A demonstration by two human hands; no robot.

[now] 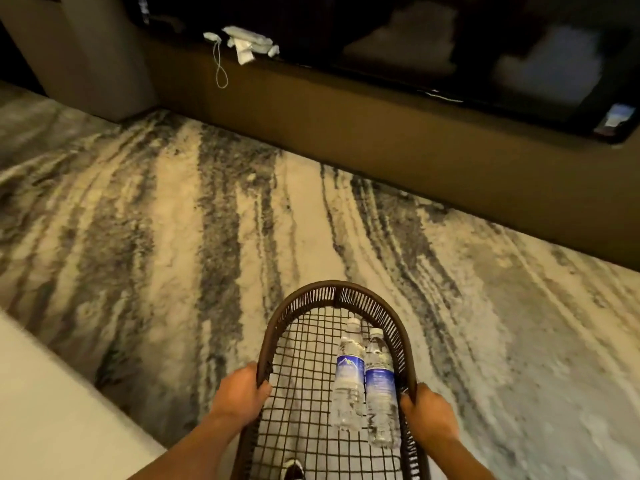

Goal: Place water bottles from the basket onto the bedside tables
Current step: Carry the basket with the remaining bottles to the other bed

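I carry a dark brown woven basket (332, 292) with an open grid bottom, held low in front of me over the carpet. My left hand (240, 393) grips its left rim and my right hand (427, 415) grips its right rim. Two clear water bottles with blue labels lie side by side along the basket's right side, caps pointing away from me: the left bottle (348, 375) and the right bottle (380, 389). No bedside table is in view.
Streaked grey and beige carpet (207, 220) covers the floor ahead. A long brown low unit (346, 126) runs across the back with a dark screen (450, 46) above it and white packets (247, 45) on its ledge. A pale bed edge (45, 410) lies at bottom left.
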